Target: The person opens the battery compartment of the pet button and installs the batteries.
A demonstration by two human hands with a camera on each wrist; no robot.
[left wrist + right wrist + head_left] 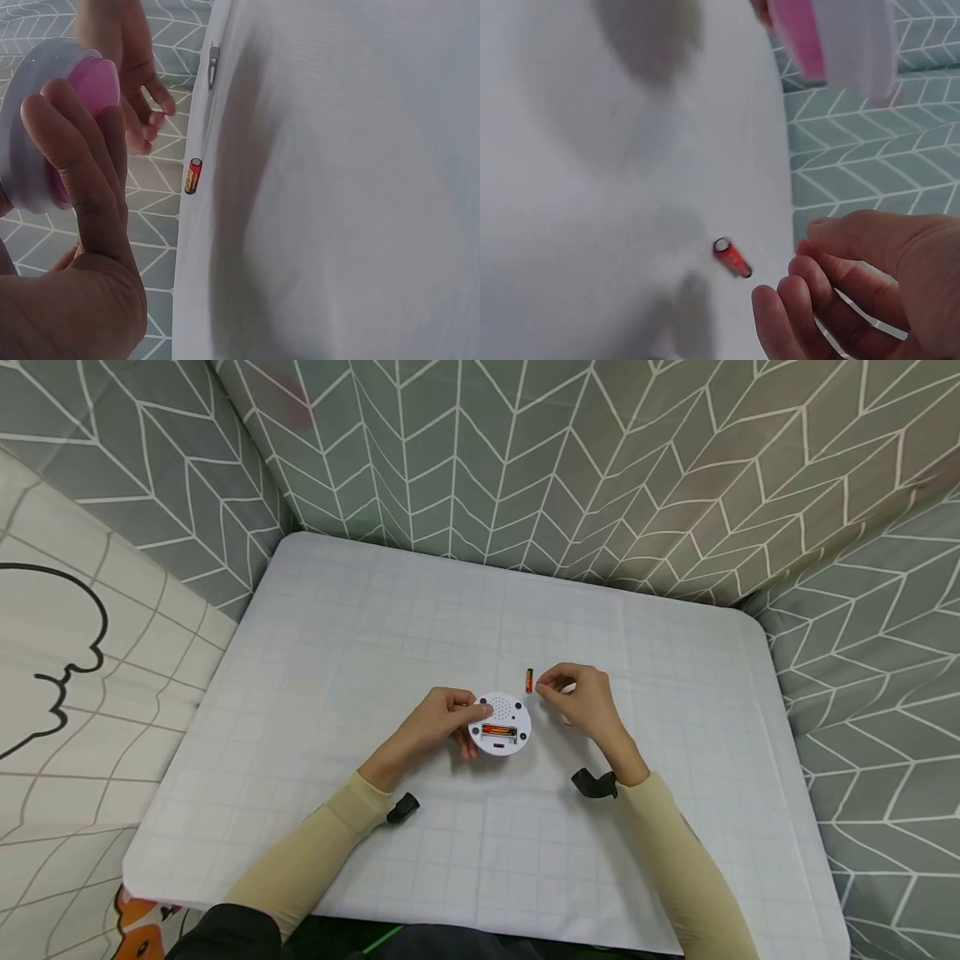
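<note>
My left hand point(438, 720) is gripping the round white device point(500, 724) by its rim, battery bay facing up with one cell already seated; the loose battery point(528, 680) is lying just beyond it, long axis pointing away from me; my right hand point(581, 697), nearer, is hovering beside it, fingers loosely curled, holding nothing.

Bright, even light, soft shadows, head view sharp (edges bowed), wrist views blurred close up
</note>
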